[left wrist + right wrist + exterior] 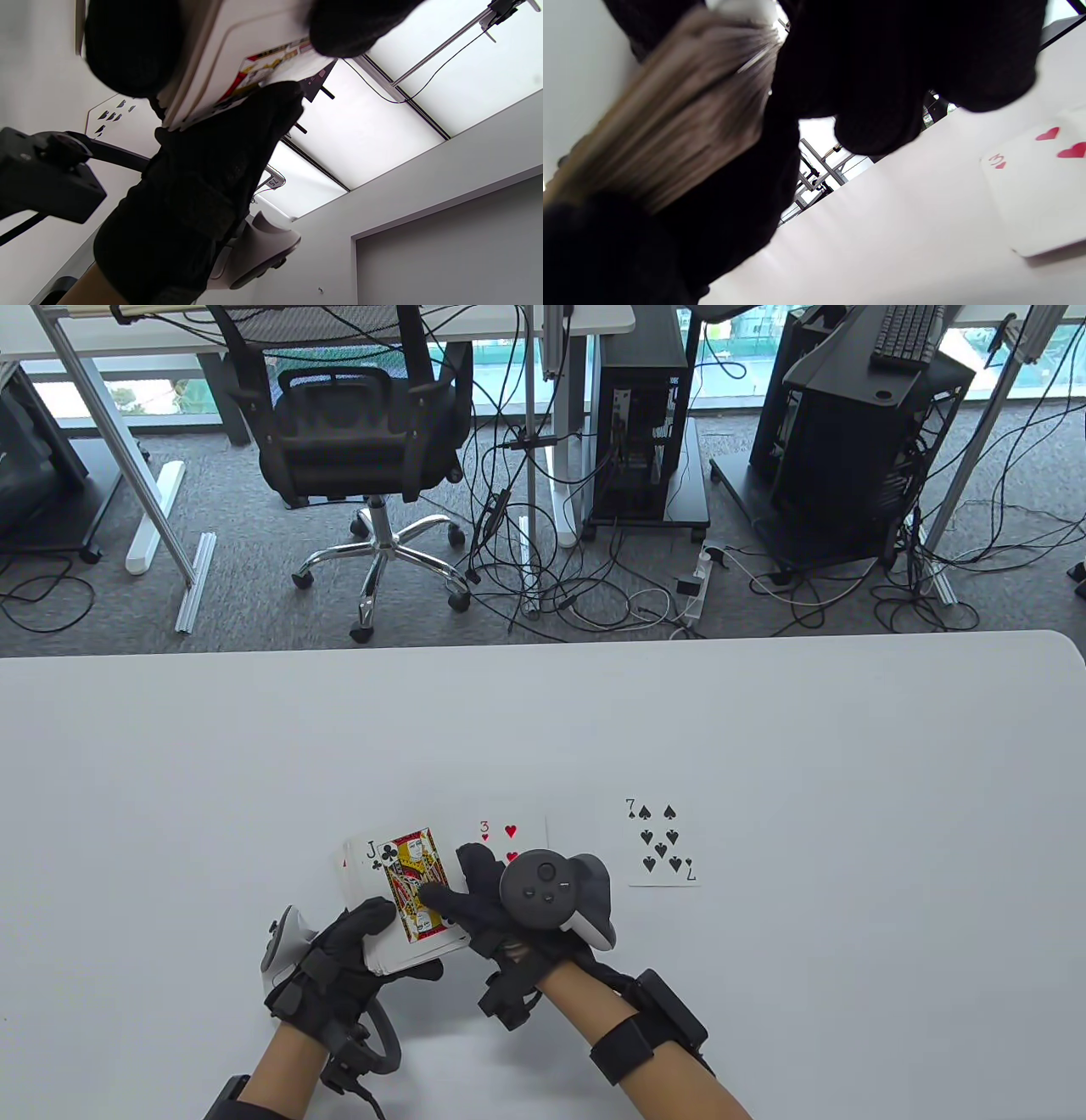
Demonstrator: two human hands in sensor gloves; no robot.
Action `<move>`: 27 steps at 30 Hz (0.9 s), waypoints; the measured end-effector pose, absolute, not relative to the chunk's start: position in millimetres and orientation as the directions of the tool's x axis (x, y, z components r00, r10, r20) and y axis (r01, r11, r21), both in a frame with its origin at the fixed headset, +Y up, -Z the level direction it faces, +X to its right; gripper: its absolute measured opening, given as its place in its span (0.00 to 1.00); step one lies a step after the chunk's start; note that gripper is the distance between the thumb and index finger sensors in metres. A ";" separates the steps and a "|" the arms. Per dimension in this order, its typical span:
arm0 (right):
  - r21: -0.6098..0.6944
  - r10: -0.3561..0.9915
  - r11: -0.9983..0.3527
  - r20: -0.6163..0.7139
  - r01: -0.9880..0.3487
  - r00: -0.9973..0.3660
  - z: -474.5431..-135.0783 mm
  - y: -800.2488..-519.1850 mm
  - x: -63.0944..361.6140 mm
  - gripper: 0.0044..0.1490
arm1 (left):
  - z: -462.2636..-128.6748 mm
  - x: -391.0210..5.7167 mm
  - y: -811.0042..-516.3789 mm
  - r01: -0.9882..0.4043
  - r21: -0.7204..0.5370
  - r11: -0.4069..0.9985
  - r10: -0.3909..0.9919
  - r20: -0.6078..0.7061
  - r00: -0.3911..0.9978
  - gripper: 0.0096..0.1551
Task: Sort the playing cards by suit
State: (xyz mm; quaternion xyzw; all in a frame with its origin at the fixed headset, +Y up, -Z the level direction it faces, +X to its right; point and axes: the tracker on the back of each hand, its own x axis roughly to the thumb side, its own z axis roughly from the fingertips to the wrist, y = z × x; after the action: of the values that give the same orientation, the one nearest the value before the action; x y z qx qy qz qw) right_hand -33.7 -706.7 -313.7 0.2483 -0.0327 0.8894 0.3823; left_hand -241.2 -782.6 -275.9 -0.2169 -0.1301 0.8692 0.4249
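Observation:
My left hand (356,950) grips a face-up deck (407,937) just above the table, thumb on its left side; the deck's edge also shows in the left wrist view (203,80). The jack of clubs (405,865) lies on top. My right hand (475,899) pinches the jack at its right edge, its fingers (441,897) on the card's face. A 3 of hearts (509,836) lies face up on the table, partly under my right hand, and shows in the right wrist view (1039,190). A 7 of spades (663,842) lies face up to its right.
The white table (543,712) reaches the view's left edge; its far edge runs across the middle and its right corner is rounded. Beyond it are an office chair (365,432), cables and computer towers (857,432) on the floor.

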 end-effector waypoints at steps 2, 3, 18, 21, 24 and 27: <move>0.121 0.672 -0.692 0.467 -0.712 -0.574 -313.7 -707.5 -31.7 0.45 | -275.6 -240.5 -782.4 -0.679 -0.410 -0.608 0.793 -0.271 -0.546 0.36; 0.116 0.680 -0.681 0.465 -0.723 -0.567 -313.6 -707.6 -31.0 0.42 | -275.5 -240.3 -782.5 -0.683 -0.411 -0.604 0.796 -0.270 -0.542 0.36; 0.055 0.803 -0.549 0.311 -0.834 -0.508 -312.6 -717.1 37.8 0.29 | -276.1 -239.3 -782.3 -0.668 -0.409 -0.622 0.781 -0.262 -0.567 0.36; 0.104 0.874 -0.434 0.290 -0.895 -0.391 -304.4 -726.7 55.5 0.28 | -276.4 -239.8 -782.2 -0.673 -0.406 -0.618 0.784 -0.255 -0.566 0.36; 0.129 0.886 -0.438 0.228 -0.889 -0.404 -290.1 -739.7 63.9 0.29 | -276.2 -240.1 -782.3 -0.670 -0.402 -0.624 0.779 -0.254 -0.573 0.36; 0.212 0.826 -0.564 0.147 -0.799 -0.544 -273.2 -755.5 61.5 0.33 | -276.0 -240.3 -783.6 -0.677 -0.399 -0.619 0.784 -0.260 -0.564 0.36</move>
State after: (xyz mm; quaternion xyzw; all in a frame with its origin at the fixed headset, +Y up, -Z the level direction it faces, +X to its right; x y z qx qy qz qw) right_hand 61.5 -755.5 -273.2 0.1154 0.0598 0.8766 0.4633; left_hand -240.3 -783.6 -276.0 -0.2095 -0.1280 0.8749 0.4174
